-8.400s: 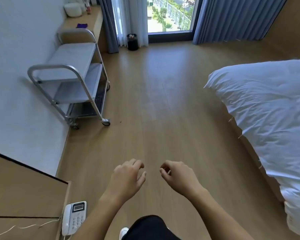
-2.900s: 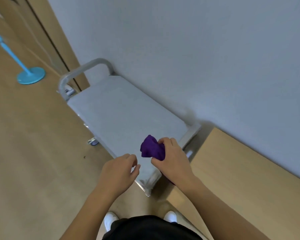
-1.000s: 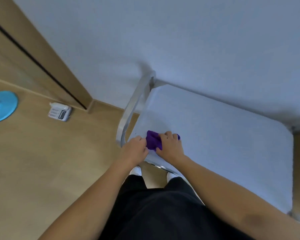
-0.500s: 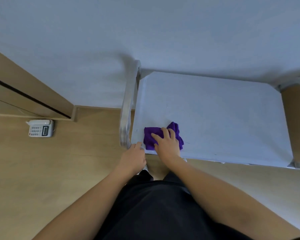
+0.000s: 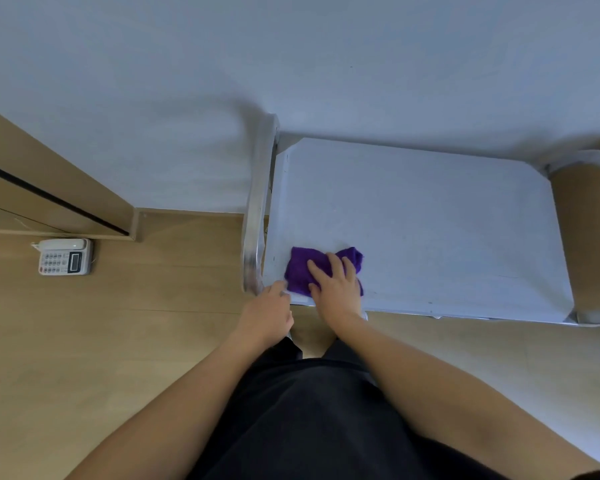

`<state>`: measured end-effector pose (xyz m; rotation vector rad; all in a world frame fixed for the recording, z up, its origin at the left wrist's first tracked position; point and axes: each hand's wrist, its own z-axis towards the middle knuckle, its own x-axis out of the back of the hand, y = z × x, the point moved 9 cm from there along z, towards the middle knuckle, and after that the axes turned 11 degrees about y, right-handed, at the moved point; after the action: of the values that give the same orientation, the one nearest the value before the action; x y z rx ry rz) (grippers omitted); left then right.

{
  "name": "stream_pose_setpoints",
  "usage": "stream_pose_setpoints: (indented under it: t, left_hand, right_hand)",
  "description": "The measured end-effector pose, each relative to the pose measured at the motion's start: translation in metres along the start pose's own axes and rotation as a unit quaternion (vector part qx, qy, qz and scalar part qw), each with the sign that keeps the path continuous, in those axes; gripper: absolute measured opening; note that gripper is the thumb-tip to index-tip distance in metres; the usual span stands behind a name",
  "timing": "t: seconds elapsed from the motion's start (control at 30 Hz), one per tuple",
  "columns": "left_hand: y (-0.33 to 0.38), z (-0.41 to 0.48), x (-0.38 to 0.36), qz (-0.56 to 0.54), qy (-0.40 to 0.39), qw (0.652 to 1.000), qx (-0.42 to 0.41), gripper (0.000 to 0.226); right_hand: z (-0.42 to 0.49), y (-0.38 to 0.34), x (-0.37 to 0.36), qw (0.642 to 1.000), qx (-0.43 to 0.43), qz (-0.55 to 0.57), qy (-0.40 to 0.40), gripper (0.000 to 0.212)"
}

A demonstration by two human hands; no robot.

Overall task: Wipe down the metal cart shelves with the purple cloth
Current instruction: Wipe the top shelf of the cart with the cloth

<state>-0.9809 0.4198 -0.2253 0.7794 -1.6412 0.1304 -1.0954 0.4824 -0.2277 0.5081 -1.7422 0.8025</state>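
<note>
Flat and spread, my right hand (image 5: pixel 336 289) presses the purple cloth (image 5: pixel 300 268) onto the cart's top shelf (image 5: pixel 430 220), fingers straight, near the shelf's front-left corner. My left hand (image 5: pixel 267 313) touches that corner beside the cloth; whether its fingers curl round the edge I cannot tell. The cart's handle (image 5: pixel 257 209) runs along the left edge. 1 telephone (image 5: pixel 65 257) lies on the floor (image 5: pixel 118 341), well apart.
</note>
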Motion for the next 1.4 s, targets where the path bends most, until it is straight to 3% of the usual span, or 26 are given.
stream_pose_setpoints:
  t: [0.1,0.2,0.4,0.53,0.63,0.8,0.87,1.03,1.13,1.4]
  left_hand:
    - [-0.004,-0.002,0.002,0.002,0.004,1.0,0.001,0.025]
    - [-0.006,-0.004,0.002,0.003,-0.006,1.0,-0.006,0.028]
    - [-0.007,-0.005,-0.009,-0.01,-0.036,0.999,0.003,0.031]
    - [-0.004,-0.004,0.001,0.005,-0.014,1.0,-0.004,0.031]
    - [-0.003,-0.005,0.003,0.006,-0.018,1.0,-0.012,0.028]
    - [0.003,-0.001,0.003,0.023,-0.04,0.999,-0.003,0.017]
    - [0.008,0.003,0.004,0.04,-0.04,0.998,-0.012,0.017]
    - [0.022,0.021,0.008,0.033,-0.034,0.998,-0.032,0.023]
    - [0.028,0.034,0.012,0.013,-0.018,1.0,-0.017,0.021]
    - [0.025,0.054,0.005,0.009,0.039,0.999,0.037,0.03]
  right_hand:
    - [-0.006,-0.029,-0.013,0.998,0.06,0.007,-0.033,0.049]
    - [0.013,-0.013,-0.008,0.997,0.073,-0.006,-0.022,0.051]
    - [0.033,0.028,0.006,0.997,-0.066,-0.027,0.0,0.056]
    - [0.005,-0.029,-0.011,0.998,0.052,-0.025,-0.034,0.07]
    - [0.015,-0.027,-0.007,0.995,0.081,-0.033,-0.043,0.074]
    - [0.035,0.042,0.014,0.998,-0.061,-0.033,-0.008,0.073]
    - [0.028,0.05,0.015,0.997,-0.072,-0.038,-0.003,0.069]
    - [0.005,0.029,0.006,0.999,-0.038,-0.011,-0.004,0.055]
    - [-0.009,0.021,0.003,1.0,0.004,-0.003,-0.001,0.06]
    - [-0.004,0.031,-0.003,1.0,0.016,-0.012,0.01,0.066]
